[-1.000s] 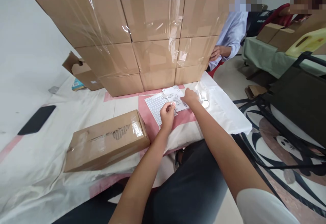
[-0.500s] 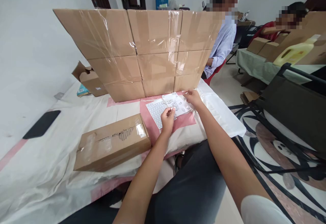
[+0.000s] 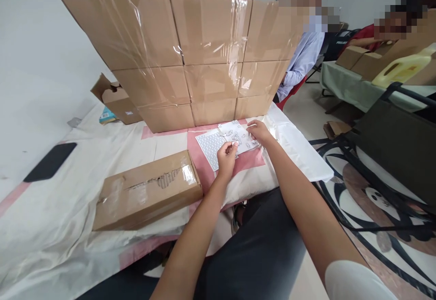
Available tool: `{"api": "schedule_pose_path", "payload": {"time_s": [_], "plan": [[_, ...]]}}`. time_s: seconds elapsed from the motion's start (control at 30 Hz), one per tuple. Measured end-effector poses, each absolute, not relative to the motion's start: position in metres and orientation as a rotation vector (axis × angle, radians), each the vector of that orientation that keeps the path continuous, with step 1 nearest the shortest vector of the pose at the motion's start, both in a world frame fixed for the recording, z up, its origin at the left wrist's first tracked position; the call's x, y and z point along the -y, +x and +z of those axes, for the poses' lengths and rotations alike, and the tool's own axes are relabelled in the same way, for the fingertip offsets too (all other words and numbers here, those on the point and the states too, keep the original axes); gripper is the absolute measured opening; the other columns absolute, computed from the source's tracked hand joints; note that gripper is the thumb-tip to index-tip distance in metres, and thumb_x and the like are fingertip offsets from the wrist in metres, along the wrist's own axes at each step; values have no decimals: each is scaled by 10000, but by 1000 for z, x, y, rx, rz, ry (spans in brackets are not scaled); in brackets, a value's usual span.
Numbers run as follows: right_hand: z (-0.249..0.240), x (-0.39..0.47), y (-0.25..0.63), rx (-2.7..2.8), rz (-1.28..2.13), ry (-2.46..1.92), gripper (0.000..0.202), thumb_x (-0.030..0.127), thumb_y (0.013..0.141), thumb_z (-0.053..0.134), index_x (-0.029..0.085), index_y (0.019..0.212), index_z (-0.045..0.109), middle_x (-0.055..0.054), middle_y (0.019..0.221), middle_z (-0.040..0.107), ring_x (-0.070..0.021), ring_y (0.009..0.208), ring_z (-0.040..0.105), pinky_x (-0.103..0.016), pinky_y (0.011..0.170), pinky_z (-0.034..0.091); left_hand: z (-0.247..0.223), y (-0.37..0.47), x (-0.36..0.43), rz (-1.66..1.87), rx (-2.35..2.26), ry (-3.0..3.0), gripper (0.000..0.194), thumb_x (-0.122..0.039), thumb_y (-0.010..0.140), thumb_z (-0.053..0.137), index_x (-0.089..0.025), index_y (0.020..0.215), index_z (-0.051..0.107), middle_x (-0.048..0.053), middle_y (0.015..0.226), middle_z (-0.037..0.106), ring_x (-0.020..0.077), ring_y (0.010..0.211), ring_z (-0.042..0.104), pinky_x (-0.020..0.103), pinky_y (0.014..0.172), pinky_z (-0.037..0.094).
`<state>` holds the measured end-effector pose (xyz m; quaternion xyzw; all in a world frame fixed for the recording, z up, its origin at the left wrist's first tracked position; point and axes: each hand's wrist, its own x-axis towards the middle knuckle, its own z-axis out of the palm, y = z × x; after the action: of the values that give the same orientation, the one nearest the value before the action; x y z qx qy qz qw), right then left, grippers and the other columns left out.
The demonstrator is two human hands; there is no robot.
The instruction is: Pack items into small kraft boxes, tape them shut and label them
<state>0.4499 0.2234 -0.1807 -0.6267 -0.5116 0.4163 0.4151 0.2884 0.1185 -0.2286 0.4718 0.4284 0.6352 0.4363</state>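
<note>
On the pink and white cloth lie two overlapping paper sheets: a white sheet with small line drawings [image 3: 243, 137] on top, and a sheet printed with rows of small outlined shapes [image 3: 207, 147] partly under it. My left hand [image 3: 226, 158] is over the near edge of both sheets, thumb and fingers pinched together. Whatever is in that pinch is too small to make out. At the right edge of the drawing sheet is my right hand [image 3: 259, 132], its fingers bent inward and closed over the paper. What its fingertips hold, if anything, cannot be made out.
A wall of taped cardboard boxes [image 3: 211, 59] stands behind the sheets. A long taped carton [image 3: 146, 188] lies to the left, with a black phone-like slab [image 3: 51, 161] beyond. An opened box [image 3: 119, 102] is at the back left. Two people sit farther off, right.
The view has tilted down slightly, so the box wall sits higher in the picture. Both hands stay at the sheets, with only slight finger movement.
</note>
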Motion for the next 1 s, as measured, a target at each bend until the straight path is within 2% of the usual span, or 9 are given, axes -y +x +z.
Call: {"api": "schedule_pose_path", "payload": {"time_s": [0.13,0.27,0.4,0.57,0.63,0.73,0.87,1.0], "plan": [[-183,-227,450,1283,979,-1585,306,92,590,642,210,851,534,21,704,605,-74,428,380,-247,431,318,-229,289,-118,1577,-1054,1165,303,-441,941,645,-148,870,619,-23,756,581,113,664,560,269,628,513],[-175,-224,452,1345,870,-1572,287,87,552,621,206,807,568,12,783,584,-131,592,536,-279,560,448,-229,288,-118,1584,-1048,1157,306,-440,940,649,-146,858,617,-25,752,583,110,656,560,269,630,516],[-155,-208,453,1464,826,-1491,163,115,598,650,198,705,560,-12,837,613,-188,809,641,-301,710,513,-230,287,-118,1580,-1044,1153,301,-433,946,644,-141,875,618,-22,769,591,105,649,560,260,613,516],[-138,-168,441,1787,1017,-1318,161,173,688,673,185,844,714,-31,914,706,-155,700,668,-271,626,505,-231,288,-119,1560,-1032,1153,287,-423,946,647,-138,923,628,-9,815,615,109,671,580,262,619,532],[-135,-154,434,1944,1028,-1227,144,191,730,650,176,843,739,-34,868,719,-142,659,655,-269,633,499,-230,288,-119,1558,-1022,1153,281,-418,945,650,-138,936,630,-6,829,621,110,680,586,264,622,536],[-131,-140,426,2022,924,-1123,129,218,768,631,167,797,746,-36,808,718,-144,671,643,-274,670,500,-229,287,-117,1566,-1010,1148,284,-421,945,651,-138,940,632,-4,833,626,111,683,591,267,627,541],[-125,-129,420,2038,945,-1067,181,242,793,622,169,883,760,-47,874,748,-165,765,658,-276,701,503,-229,285,-115,1588,-1005,1136,296,-435,951,638,-139,954,634,4,850,636,118,704,604,282,652,552],[-128,-125,418,1977,903,-1086,150,289,802,636,162,767,706,-14,704,683,-138,633,585,-264,633,461,-231,282,-116,1580,-1005,1162,295,-436,951,635,-142,976,636,15,885,647,132,748,620,307,696,565]]}}
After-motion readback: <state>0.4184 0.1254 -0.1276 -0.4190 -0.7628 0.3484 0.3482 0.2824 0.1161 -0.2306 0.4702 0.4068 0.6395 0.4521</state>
